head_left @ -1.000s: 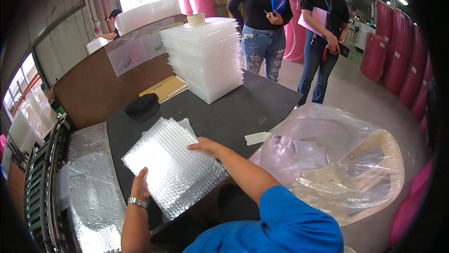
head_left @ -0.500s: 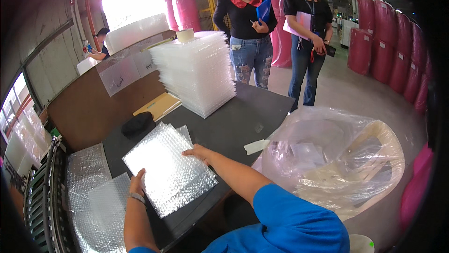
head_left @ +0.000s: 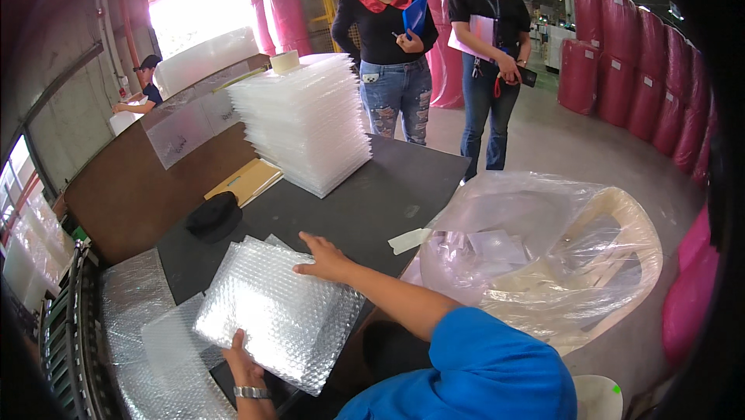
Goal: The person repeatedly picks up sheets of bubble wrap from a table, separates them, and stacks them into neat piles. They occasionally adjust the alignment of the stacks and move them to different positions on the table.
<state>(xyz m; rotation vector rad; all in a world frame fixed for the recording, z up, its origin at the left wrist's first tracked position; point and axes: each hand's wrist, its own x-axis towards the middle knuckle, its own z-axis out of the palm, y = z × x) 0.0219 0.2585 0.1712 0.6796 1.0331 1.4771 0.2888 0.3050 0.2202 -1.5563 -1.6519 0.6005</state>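
the left hand [head_left: 244,364] has its grip pinched on the near left edge of some clear, shiny, squarish bubble-wrap sheets [head_left: 264,315], thumb on top, over the near edge of the black tabletop [head_left: 407,179]. the right hand [head_left: 326,261] spreads its fingers above their far right side, grip loose; from here i can't tell whether it touches. one tall, whitish stack of square plastic sheets [head_left: 304,125] already stands piled behind, but this handful looks unfinished: edges fanned, not yet squared, well apart from that pile.
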